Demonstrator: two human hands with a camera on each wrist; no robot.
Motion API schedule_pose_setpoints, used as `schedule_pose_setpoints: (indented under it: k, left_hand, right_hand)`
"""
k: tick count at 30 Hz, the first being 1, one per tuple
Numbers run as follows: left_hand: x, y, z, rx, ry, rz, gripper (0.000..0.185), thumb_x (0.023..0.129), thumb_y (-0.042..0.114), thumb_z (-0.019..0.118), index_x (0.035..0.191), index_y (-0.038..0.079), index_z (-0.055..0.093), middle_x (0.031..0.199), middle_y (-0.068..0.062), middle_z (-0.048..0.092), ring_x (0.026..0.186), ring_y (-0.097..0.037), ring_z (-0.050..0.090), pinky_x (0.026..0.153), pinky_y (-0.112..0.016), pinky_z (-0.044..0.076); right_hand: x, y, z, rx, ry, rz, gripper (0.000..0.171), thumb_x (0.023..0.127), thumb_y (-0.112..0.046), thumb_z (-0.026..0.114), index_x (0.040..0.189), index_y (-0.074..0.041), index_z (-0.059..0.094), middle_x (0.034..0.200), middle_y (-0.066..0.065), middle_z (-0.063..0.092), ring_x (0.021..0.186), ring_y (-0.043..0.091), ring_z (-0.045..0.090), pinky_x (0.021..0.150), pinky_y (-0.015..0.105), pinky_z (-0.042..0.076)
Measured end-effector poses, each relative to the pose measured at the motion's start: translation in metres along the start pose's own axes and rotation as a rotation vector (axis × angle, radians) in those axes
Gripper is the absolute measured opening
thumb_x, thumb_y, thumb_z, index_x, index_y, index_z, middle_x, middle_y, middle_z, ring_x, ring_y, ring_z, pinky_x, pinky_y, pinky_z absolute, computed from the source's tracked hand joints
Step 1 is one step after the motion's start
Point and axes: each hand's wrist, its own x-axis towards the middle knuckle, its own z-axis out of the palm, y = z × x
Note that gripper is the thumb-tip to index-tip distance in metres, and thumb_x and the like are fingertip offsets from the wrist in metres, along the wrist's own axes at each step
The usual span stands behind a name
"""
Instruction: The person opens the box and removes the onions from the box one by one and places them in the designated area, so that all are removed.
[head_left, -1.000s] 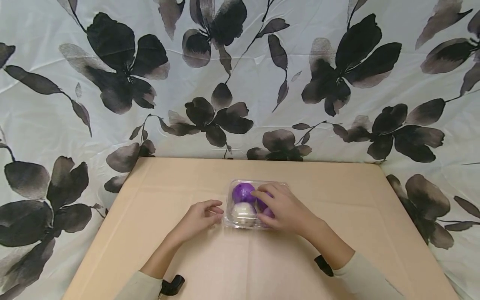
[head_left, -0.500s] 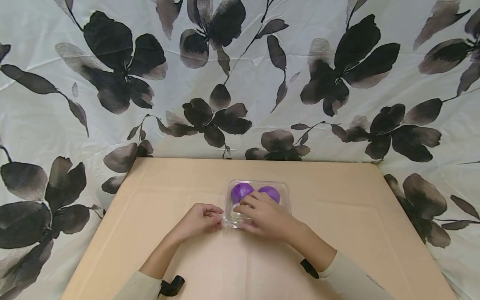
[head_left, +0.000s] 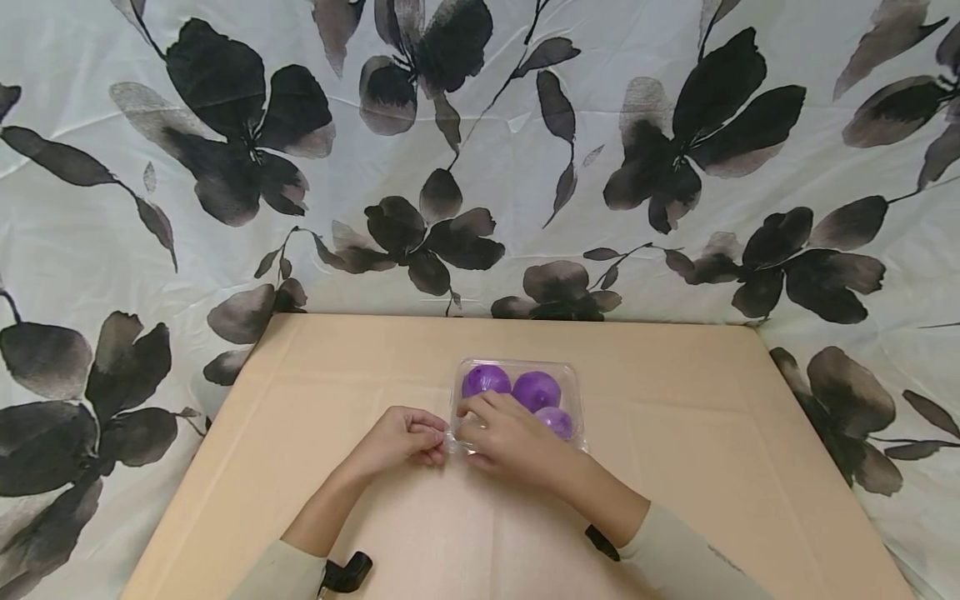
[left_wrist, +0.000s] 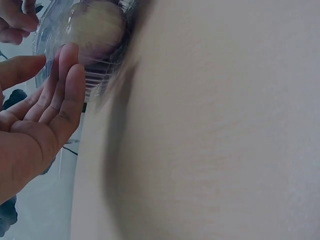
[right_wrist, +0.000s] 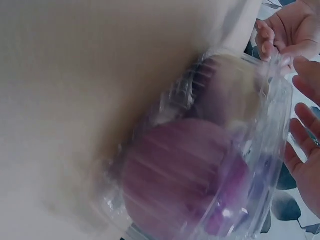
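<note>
Your right hand [head_left: 504, 435] hides the white ball [left_wrist: 96, 26] overhead; the wrist views show it inside the clear box [head_left: 573, 383] with purple balls [head_left: 536, 389]. Both hands, including your left hand [head_left: 402, 437], pinch its near corner.

the right hand [head_left: 504, 435] now sits at the near left corner of the clear plastic box [head_left: 573, 385], having slid leftward off its right half over the last second. three purple balls [head_left: 536, 389] now show through the lid, where one showed a second ago, while the white ball [left_wrist: 96, 24] is now hidden under the hand in the head view. the left hand [head_left: 401, 437] has edged in and now meets the right hand's fingertips [head_left: 468, 408] at that corner.
</note>
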Motion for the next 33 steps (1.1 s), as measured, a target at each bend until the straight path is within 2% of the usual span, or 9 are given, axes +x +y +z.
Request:
schedule_pose_setpoints:
  k: [5,8,14,19,24,33]
  left_hand:
    - [0.0,-0.002,-0.002,-0.015,-0.034,0.003,0.031,0.1,0.005,0.063,0.12,-0.018,0.062,0.099,-0.025,0.076,0.08,-0.019,0.077,0.079,-0.042,0.068]
    - [0.001,-0.003,-0.003,-0.033,-0.051,0.0,0.032,0.099,0.004,0.063,0.121,-0.018,0.061,0.099,-0.024,0.077,0.081,-0.02,0.077,0.08,-0.04,0.068]
    - [-0.002,-0.001,-0.004,-0.063,-0.074,-0.006,0.03,0.098,0.001,0.063,0.12,-0.019,0.06,0.102,-0.031,0.074,0.084,-0.023,0.077,0.082,-0.039,0.067]
    - [-0.002,-0.001,-0.003,-0.086,-0.08,-0.003,0.029,0.097,0.0,0.064,0.117,-0.02,0.06,0.1,-0.029,0.075,0.082,-0.022,0.077,0.08,-0.039,0.067]
    - [-0.002,-0.004,-0.003,-0.108,-0.089,-0.003,0.027,0.097,-0.001,0.064,0.116,-0.02,0.06,0.098,-0.025,0.076,0.08,-0.019,0.077,0.079,-0.036,0.068]
    - [-0.007,-0.011,-0.005,-0.11,-0.115,-0.034,0.023,0.098,0.001,0.063,0.112,-0.018,0.064,0.1,-0.027,0.076,0.083,-0.021,0.078,0.079,-0.036,0.068]
  right_hand:
    - [0.001,-0.003,0.007,-0.019,-0.008,0.009,0.026,0.086,-0.03,0.083,0.108,-0.021,0.072,0.131,0.002,0.063,0.123,0.021,0.057,0.109,0.038,0.052]
    - [0.001,-0.005,0.01,-0.024,-0.011,0.011,0.023,0.087,-0.029,0.083,0.105,-0.022,0.072,0.131,0.002,0.063,0.123,0.02,0.057,0.108,0.037,0.053]
    - [0.001,-0.008,0.015,-0.042,0.02,0.008,0.021,0.085,-0.026,0.085,0.101,-0.023,0.071,0.128,0.001,0.064,0.12,0.02,0.058,0.102,0.035,0.054]
    - [0.002,-0.009,0.017,-0.036,0.043,0.018,0.019,0.086,-0.026,0.085,0.099,-0.024,0.072,0.129,0.0,0.064,0.12,0.02,0.058,0.097,0.035,0.056]
    - [0.002,-0.012,0.019,-0.04,0.053,0.034,0.011,0.09,-0.028,0.08,0.094,-0.024,0.071,0.128,-0.001,0.064,0.119,0.02,0.058,0.092,0.032,0.055]
    - [0.005,-0.019,0.022,-0.078,0.041,0.027,0.006,0.097,-0.027,0.071,0.099,-0.023,0.075,0.125,-0.003,0.066,0.117,0.019,0.059,0.096,0.03,0.056]
